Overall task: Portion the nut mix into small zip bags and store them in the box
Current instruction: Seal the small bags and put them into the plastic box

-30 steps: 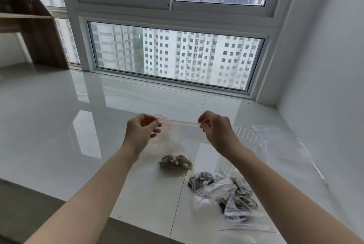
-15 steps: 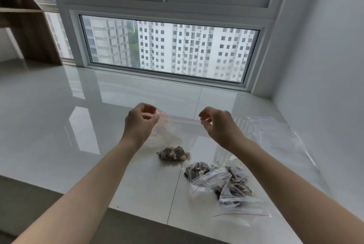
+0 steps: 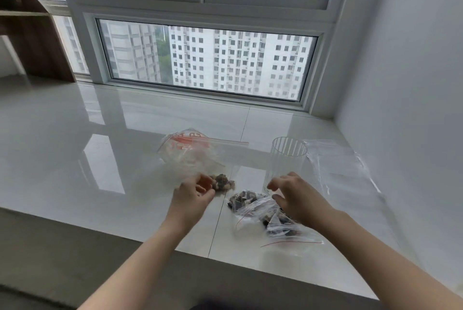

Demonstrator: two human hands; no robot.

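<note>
Your left hand [image 3: 194, 195] sits low over the white tiled ledge [image 3: 75, 159], fingers loosely curled at the near end of the big clear bag [image 3: 188, 157]. Can't tell if it's actually pinching the plastic or just touching it; that spot is blurred. Your right hand [image 3: 294, 195] hovers with fingers spread and relaxed, gripping nothing, just above the small zip bags [image 3: 265, 219].

Big bag lies flat on the ledge, red zip strip along its far edge, red print near the top. Small clump of nut mix [image 3: 223, 182] sits in its near corner, right beside your left fingertips.

Small bags are piled up just right of the tile seam, dark nut pieces inside, one red zip line at the near side. Behind your right hand stands a clear ribbed plastic cup [image 3: 288, 157], upright. Right of the cup, flat clear bags [image 3: 335, 167] lie against the wall side. Window [image 3: 208, 59] runs along the far edge of the ledge, wooden shelf [image 3: 30, 34] at far left.
</note>
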